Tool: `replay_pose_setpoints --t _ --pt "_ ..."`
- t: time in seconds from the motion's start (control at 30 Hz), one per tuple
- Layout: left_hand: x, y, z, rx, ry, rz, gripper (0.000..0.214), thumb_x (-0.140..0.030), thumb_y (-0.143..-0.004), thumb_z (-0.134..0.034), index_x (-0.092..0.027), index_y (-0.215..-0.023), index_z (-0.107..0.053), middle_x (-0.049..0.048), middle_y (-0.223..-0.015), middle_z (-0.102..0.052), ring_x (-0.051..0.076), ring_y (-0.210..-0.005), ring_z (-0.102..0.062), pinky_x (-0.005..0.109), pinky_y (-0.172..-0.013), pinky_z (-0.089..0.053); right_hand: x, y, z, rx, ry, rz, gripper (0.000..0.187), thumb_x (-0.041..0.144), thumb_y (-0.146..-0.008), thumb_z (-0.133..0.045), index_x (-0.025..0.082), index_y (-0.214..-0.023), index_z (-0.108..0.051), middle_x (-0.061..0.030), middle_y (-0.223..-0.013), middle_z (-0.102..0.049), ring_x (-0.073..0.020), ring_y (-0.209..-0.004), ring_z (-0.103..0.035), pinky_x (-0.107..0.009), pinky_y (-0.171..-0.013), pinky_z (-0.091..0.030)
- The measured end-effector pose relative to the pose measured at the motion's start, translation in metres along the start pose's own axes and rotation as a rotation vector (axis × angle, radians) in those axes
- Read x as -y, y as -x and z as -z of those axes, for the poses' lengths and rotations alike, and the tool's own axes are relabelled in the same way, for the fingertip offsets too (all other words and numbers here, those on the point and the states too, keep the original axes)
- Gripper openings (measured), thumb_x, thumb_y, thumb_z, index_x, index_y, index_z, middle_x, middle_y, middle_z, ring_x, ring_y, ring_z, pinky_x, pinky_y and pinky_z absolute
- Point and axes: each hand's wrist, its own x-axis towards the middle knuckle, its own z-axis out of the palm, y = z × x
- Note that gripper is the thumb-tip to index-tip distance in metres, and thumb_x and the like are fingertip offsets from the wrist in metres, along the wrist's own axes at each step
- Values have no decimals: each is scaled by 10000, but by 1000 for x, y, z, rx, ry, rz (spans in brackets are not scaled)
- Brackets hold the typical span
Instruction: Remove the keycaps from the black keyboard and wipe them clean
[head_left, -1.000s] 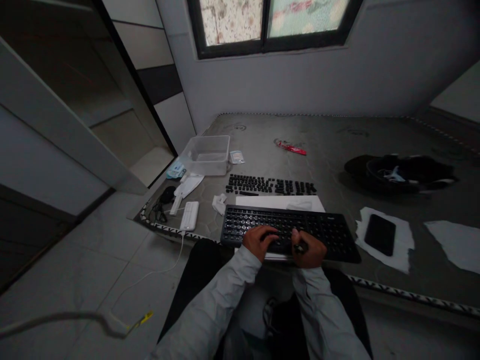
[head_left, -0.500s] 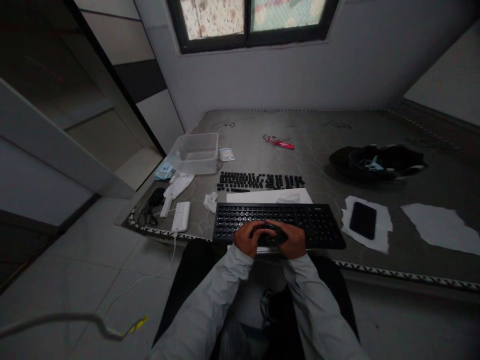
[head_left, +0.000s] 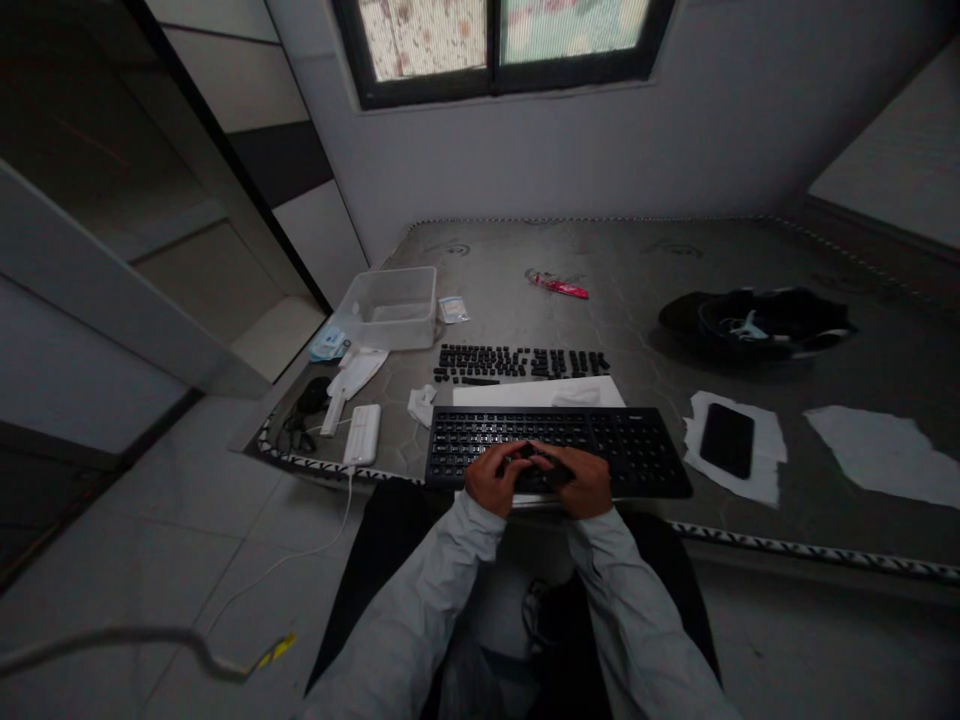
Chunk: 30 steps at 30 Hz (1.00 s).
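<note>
A black keyboard (head_left: 637,450) lies lengthwise in front of me, its keycaps off across the rows that show. Over its lower middle, my left hand (head_left: 492,478) and my right hand (head_left: 585,480) meet with fingertips curled together. Between them they pinch a small black keycap (head_left: 527,450), mostly covered by the fingers. Behind the keyboard, loose black keycaps (head_left: 480,360) are set out in rows that follow a keyboard layout. White paper (head_left: 510,396) sticks out from under the keyboard's far edge.
To the left are a clear plastic box (head_left: 397,305), a white power bank (head_left: 363,435) with a cable, and crumpled tissue (head_left: 422,404). On the right, a phone (head_left: 727,440) rests on tissue, near a dark cap (head_left: 757,325). A red packet (head_left: 559,285) lies farther back.
My fingers have shifted slightly around the small black keycap, and the fingertips have drawn closer together. The keyboard and other things stay in place.
</note>
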Motion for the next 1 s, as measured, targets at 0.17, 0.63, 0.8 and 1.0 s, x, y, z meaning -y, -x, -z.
replay_pose_setpoints --t 0.17,0.63,0.8,1.0 --pt "-2 -1 1 7 4 6 210 -351 -888 -609 -209 -998 -718 45 -889 -736 154 -755 -672 275 -733 -552 1 0 0 27 16 -24 242 328 -919 -595 215 -1089 -725 -61 -881 -769 -172 -740 -717 -271 -780 -537" --pt "-2 1 2 6 -24 53 209 -349 -890 -592 -199 -973 -711 45 -878 -738 134 -631 -642 252 -652 -545 0 -2 3 16 9 61 246 289 -913 -609 216 -1122 -718 -47 -803 -761 -139 -656 -689 -240 -654 -505" --pt "-3 2 7 30 -47 59 221 -373 -879 -593 -221 -989 -711 48 -939 -754 165 -747 -696 267 -697 -565 -1 1 1 16 -15 83 243 301 -926 -592 217 -1116 -718 -53 -852 -769 -153 -709 -707 -250 -681 -514" --pt "2 2 8 51 -87 72 246 -432 -830 -639 -215 -912 -723 42 -794 -743 150 -612 -652 249 -601 -540 5 0 6 42 8 106 234 279 -926 -582 224 -1108 -718 -41 -831 -769 -150 -663 -700 -246 -655 -509"
